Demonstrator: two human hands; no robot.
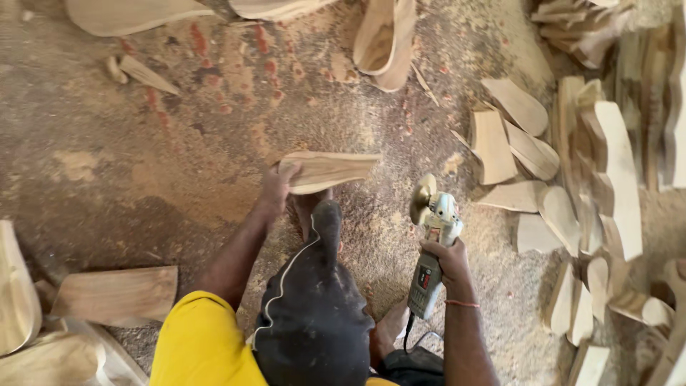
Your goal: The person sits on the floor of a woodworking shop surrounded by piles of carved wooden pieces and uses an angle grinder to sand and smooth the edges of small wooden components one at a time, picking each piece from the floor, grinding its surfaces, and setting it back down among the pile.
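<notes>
My left hand (277, 187) grips the left end of a flat, curved piece of pale wood (330, 170), held just above the sawdust floor in front of my foot. My right hand (446, 259) is closed around the grey body of an angle grinder (433, 241), whose round disc points up and away, a short way right of the wood piece and apart from it. My dark-clad knee (314, 300) sits between both arms.
Many rough-cut wood blanks (593, 179) are piled at the right. More blanks lie at the lower left (114, 293) and along the top edge (386, 39). Sawdust covers the floor (179, 157). The grinder's cord (409, 334) runs down by my leg.
</notes>
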